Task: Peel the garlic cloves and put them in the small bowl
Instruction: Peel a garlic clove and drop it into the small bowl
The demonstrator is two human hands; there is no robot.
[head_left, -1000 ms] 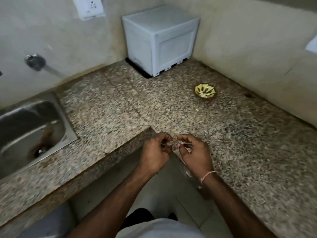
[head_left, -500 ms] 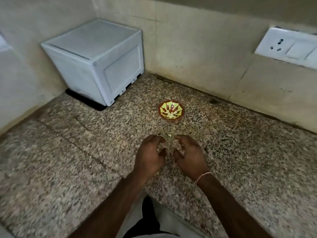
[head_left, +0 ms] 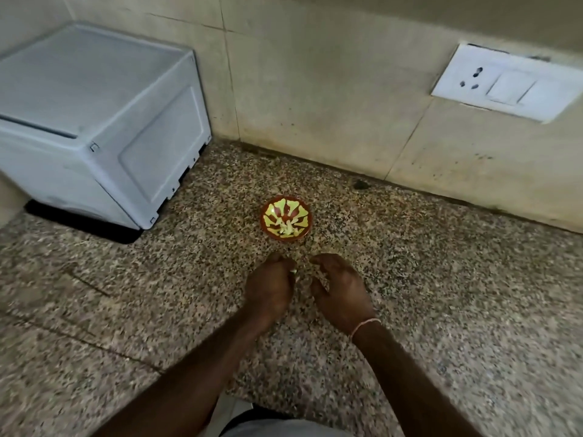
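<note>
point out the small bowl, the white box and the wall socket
small bowl (head_left: 303,205): head view, on its far rim.
white box (head_left: 94,77): head view, on its top face.
wall socket (head_left: 508,85): head view, on the middle of its white plate.

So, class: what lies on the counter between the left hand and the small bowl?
In the head view, only bare speckled counter shows between the left hand and the small bowl.

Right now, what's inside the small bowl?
The small bowl holds a few pale peeled garlic cloves near its front edge, on its red and yellow painted pattern. Nothing covers it; the exact clove count is too small to tell.
</note>
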